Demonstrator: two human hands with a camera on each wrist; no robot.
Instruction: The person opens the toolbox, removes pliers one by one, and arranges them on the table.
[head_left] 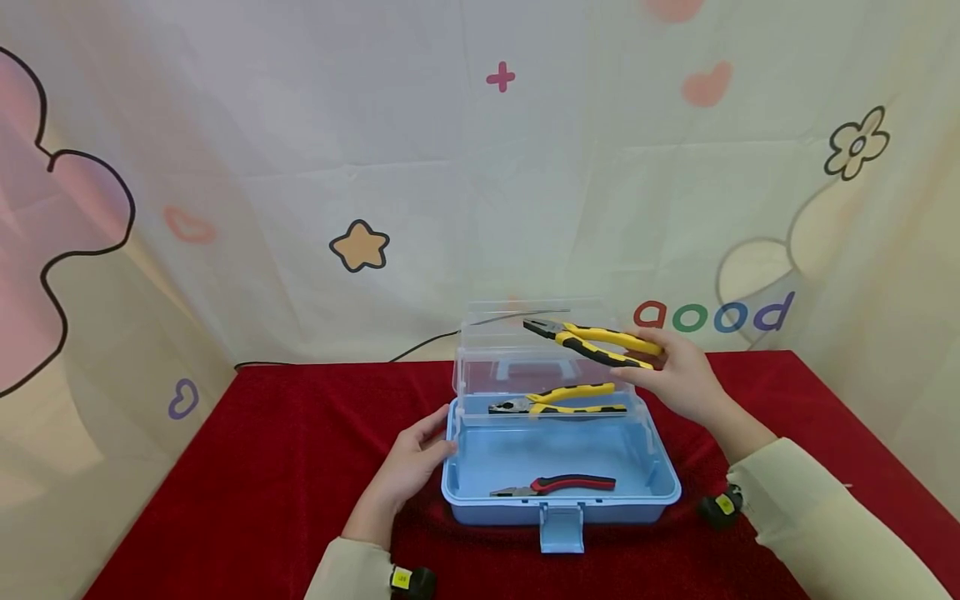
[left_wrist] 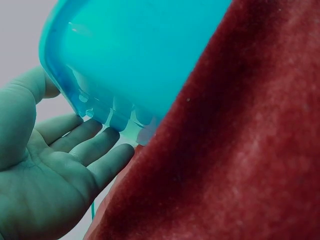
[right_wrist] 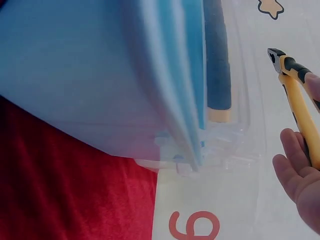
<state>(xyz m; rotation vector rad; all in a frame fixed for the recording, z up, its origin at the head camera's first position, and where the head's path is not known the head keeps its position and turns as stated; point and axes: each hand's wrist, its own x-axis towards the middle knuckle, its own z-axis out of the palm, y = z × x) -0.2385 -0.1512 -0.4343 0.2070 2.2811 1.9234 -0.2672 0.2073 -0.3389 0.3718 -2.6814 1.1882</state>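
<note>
My right hand [head_left: 678, 375] holds yellow-and-black pliers [head_left: 592, 340] by the handles, raised above the back right of a light blue toolbox [head_left: 558, 512]. Their jaws point left. In the right wrist view, thumb and fingers lie on separate handles of these pliers [right_wrist: 298, 100]. At the left end of the toolbox, my left hand [head_left: 412, 458] rests against the side; its relaxed fingertips [left_wrist: 112, 137] touch the outer wall, with the thumb by the rim. Similar yellow-and-black pliers [head_left: 558, 402] lie at the box's back. Red-and-black pliers [head_left: 573, 482] lie inside near the front wall.
The toolbox's clear lid [head_left: 483, 350] stands raised at the back. Its front latch [head_left: 561, 533] hangs down. A red cloth [head_left: 300, 467] covers the table, and a printed curtain [head_left: 420, 150] hangs behind. A thin dark cable [head_left: 423, 343] runs along the back.
</note>
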